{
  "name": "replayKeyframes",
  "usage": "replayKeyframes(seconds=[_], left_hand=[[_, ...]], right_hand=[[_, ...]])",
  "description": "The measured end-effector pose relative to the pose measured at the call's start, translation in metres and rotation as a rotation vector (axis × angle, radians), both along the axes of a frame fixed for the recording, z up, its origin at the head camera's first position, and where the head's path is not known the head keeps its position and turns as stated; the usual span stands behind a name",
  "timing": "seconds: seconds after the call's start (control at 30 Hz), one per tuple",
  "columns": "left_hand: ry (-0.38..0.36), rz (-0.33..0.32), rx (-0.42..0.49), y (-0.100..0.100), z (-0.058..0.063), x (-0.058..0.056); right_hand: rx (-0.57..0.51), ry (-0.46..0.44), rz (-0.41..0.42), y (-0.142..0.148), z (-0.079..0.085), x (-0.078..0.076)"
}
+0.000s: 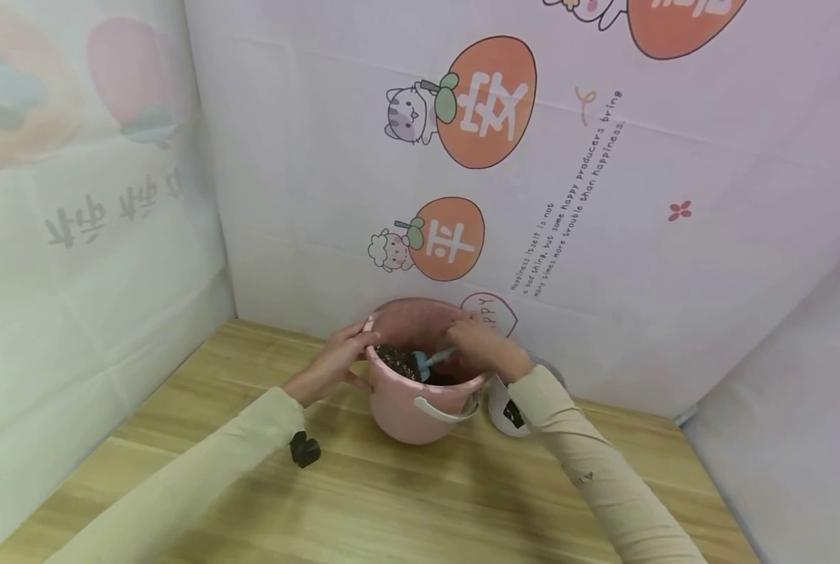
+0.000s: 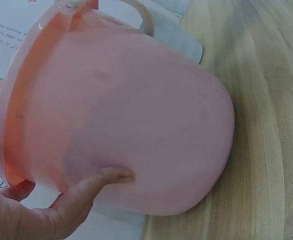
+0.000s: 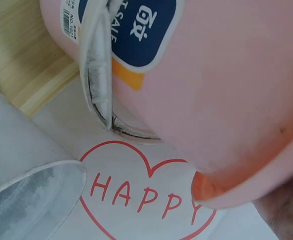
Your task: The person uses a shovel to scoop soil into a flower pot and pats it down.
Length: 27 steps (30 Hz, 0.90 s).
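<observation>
Head view: left hand on bucket

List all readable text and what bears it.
Backdrop: "Happiness itself is not a bad thing, but some happy producers bring many times more trouble than happiness."
Heart: "HAPPY"
Middle fruit: "安"
Lower fruit: "平"
Bucket label: "SALE", rest unclear
Bucket sticker: "NO.", digits blurred
Blurred or cropped: sleeve mark, leftmost writing, topmost characters

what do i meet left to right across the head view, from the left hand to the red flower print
Left hand → dark soil-like material → blue-headed tool → right hand → red flower print
</observation>
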<state>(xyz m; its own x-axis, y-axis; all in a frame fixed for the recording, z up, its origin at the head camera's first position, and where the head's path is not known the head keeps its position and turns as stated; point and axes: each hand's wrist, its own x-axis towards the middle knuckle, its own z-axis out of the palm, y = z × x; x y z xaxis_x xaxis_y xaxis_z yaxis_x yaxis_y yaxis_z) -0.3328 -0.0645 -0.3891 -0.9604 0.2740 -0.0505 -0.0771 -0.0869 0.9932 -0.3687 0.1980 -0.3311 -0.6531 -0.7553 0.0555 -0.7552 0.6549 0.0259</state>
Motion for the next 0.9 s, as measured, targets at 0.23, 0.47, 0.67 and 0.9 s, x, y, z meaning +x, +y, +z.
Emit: replayKeyframes(seconds=[0.23,0.47,0.67,0.9], left_hand=[[-0.002,-0.001,0.006,0.000,0.001,-0.001],[0.006,0.001,0.004,-0.001,-0.001,0.000],[0.002,0.013,0.003,-0.001,0.000,0.001],[-0.003,0.006,0.001,-0.001,0.000,0.001]], right_hand=[[-0.058,0.031,0.067,0.008,0.005,-0.001],[-0.122,0.012,0.064,0.019,0.008,-0.004],[-0.124,0.070,0.098,0.028,0.013,-0.004],[-0.141,0.079,0.098,0.031,0.015,-0.002]])
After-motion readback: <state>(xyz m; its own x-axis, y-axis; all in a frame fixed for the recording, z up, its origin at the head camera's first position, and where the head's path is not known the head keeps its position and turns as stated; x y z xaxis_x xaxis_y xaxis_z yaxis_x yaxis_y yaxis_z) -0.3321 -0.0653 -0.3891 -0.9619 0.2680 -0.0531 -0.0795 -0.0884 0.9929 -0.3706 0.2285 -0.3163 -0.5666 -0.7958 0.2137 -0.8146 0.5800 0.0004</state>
